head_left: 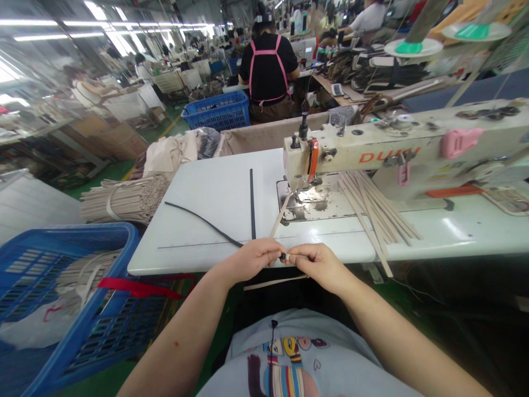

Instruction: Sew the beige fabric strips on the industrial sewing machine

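Room above tabletop [206, 176] around black strips [252, 201]; sewing machine [351, 150] blocks right.

The head camera looks forward and down over the nearby hands [255, 258].

White tabletop [194, 242], centre to right of frame; scale line [202, 243] along front edge. Sewing machine [351, 151] stands on its right side, worn metal plate [320, 207] set in below the needle. Left of plate: straight dark strip [252, 204], curved dark strip [206, 223]. Right of centre: loose beige strips [374, 215], fanned, some overhanging front edge.
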Demonstrator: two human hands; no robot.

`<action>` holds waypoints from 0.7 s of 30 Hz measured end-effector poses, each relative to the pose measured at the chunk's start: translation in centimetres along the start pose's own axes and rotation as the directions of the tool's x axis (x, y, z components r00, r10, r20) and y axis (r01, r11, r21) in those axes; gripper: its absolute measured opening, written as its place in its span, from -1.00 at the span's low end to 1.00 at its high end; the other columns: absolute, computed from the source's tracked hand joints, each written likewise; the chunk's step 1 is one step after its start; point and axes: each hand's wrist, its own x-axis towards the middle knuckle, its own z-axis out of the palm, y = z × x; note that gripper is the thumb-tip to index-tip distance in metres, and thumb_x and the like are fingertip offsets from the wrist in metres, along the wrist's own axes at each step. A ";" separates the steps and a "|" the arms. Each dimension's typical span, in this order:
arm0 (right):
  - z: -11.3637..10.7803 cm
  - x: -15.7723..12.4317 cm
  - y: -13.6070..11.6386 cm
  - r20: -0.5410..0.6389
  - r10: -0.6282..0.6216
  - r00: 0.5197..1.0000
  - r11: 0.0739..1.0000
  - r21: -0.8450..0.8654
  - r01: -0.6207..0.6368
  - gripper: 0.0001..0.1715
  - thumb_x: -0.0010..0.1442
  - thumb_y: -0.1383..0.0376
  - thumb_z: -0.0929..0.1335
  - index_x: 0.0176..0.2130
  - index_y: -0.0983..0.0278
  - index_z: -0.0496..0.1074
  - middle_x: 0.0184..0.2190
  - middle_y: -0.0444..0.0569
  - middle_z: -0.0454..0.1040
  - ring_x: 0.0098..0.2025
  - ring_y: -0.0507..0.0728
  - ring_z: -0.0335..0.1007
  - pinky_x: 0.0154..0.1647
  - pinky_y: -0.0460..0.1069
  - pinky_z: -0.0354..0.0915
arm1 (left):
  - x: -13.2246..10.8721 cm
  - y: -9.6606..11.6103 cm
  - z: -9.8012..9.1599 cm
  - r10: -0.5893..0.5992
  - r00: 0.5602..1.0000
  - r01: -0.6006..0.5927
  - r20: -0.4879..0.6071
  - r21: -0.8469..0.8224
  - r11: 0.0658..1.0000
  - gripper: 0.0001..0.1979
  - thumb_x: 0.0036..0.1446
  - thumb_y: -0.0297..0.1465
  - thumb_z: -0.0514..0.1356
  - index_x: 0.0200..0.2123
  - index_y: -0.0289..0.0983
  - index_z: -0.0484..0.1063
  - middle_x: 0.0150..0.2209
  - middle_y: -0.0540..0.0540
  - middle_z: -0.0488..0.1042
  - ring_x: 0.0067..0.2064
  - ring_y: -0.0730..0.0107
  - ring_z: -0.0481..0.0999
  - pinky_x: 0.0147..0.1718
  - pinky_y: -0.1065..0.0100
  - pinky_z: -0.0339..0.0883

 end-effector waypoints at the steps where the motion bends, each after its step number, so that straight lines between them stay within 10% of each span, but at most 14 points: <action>1: 0.0 0.0 0.0 0.001 0.003 1.000 1.000 0.002 -0.003 -0.71 0.17 0.18 0.35 -0.35 0.28 0.64 -0.51 -0.12 0.51 -0.42 0.08 0.34 -0.36 -0.04 0.26 | 0.0 0.0 0.0 0.000 1.000 0.000 0.000 0.000 1.000 -0.68 0.41 -0.26 0.03 -0.16 -0.31 0.52 -0.35 -0.01 0.44 -0.29 0.39 0.41 -0.20 0.39 0.28; 21: -0.1 0.1 0.5 -0.008 -0.006 1.000 1.000 -0.004 0.006 -0.73 0.16 0.23 0.36 -0.35 0.28 0.64 -0.47 -0.09 0.56 -0.38 0.10 0.40 -0.31 -0.04 0.29 | 0.2 -0.2 0.2 -0.006 1.000 0.007 -0.012 0.009 1.000 -0.72 0.39 -0.31 0.04 -0.18 -0.29 0.52 -0.36 0.01 0.42 -0.31 0.41 0.39 -0.23 0.40 0.25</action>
